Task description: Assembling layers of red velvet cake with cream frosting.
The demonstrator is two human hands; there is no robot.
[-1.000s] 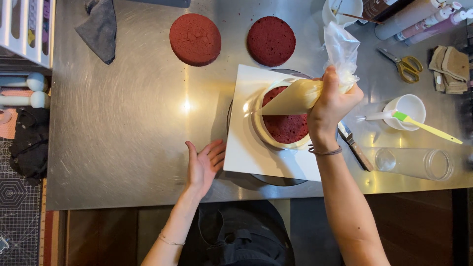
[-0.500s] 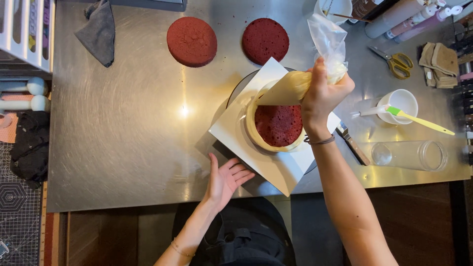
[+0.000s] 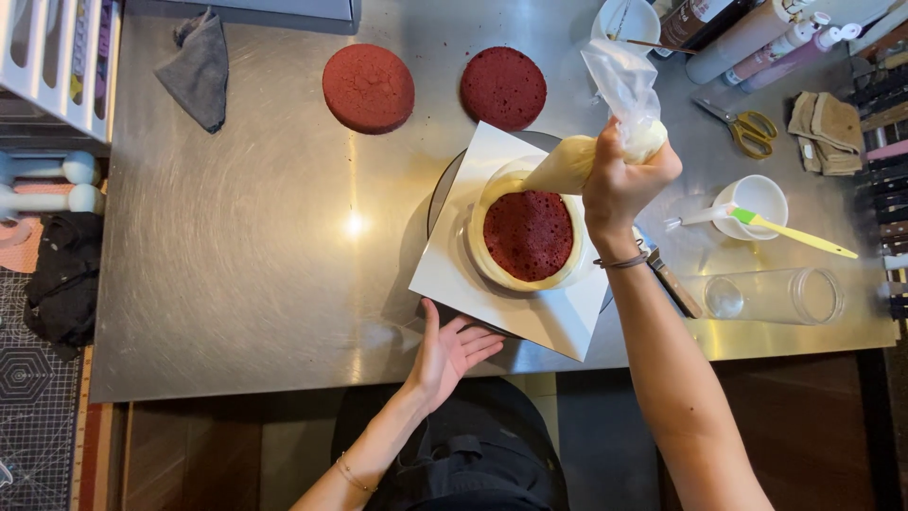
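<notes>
– How far along is it, from where you stand?

– Nearest me, the left hand lies flat with its fingers spread, touching the near edge of the white square board that sits on a dark turntable. It holds nothing.

– And the cake?

– The red cake layer sits on the middle of that board. A pale ring of cream runs around its rim, nearly all the way, as far as I can tell. The top inside the ring is bare red crumb.

– So the filling isn't in.

– I'd say not. The right hand is closed tight around the piping bag, its tip pointing down at the far left of the ring.

– Anything left to stack?

– Further back on the tabletop, two more red layers lie bare and apart, neither with any cream. So I judge it early: one layer ringed, two waiting.

– And to the right?

– A cup with a green spatula, a clear jar on its side, scissors.
</notes>
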